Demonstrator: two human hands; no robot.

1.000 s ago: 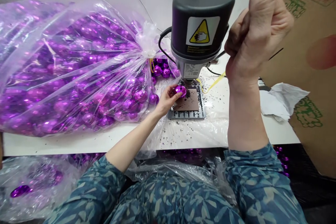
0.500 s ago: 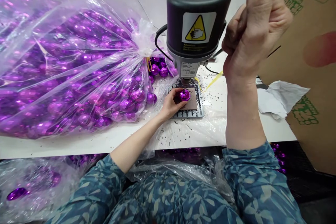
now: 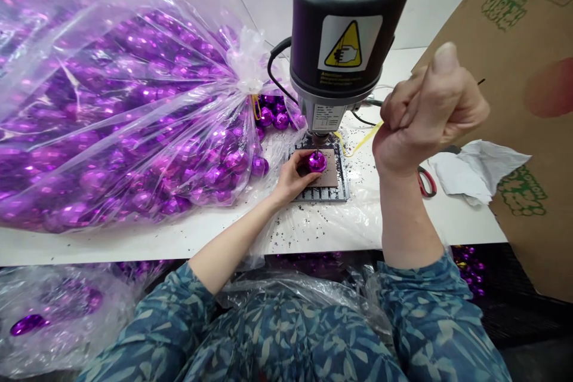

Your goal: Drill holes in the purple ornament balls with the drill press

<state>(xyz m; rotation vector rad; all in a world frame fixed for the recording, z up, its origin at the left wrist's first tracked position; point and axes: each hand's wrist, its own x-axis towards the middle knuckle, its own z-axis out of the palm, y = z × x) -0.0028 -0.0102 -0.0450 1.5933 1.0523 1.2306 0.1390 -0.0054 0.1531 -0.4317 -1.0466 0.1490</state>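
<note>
1. From my station I see one purple ball (image 3: 318, 162) on the wooden board (image 3: 330, 178), under the chuck (image 3: 320, 138) of the drill press (image 3: 349, 54).
2. The ball is faceted and roughly round, so I read no long axis in it. Its top faces up toward the chuck; a short dark piece stands there, and I cannot tell whether that is the bit or part of the ball.
3. My left hand (image 3: 290, 180) pinches the ball from its left side, thumb nearer me and fingers farther off.
4. My right hand (image 3: 430, 116) is raised right of the press, fingers curled into a fist, thumb up. I cannot tell whether it grips anything.
5. I count one press, one board, one slotted metal base (image 3: 308, 196) beneath it, one big tied bag (image 3: 125, 125) on the table (image 3: 465, 227), and one carton (image 3: 553, 185) at the right. The purple balls filling the bag are too many for me to count.
6. One red handle loop (image 3: 432, 180) shows beside my right wrist, which covers the rest of that tool. White paper (image 3: 474, 170) lies crumpled near it.
7. The top of the press, the carton and the clear plastic (image 3: 67, 352) at lower left are cut off by the edges of my view.
</note>
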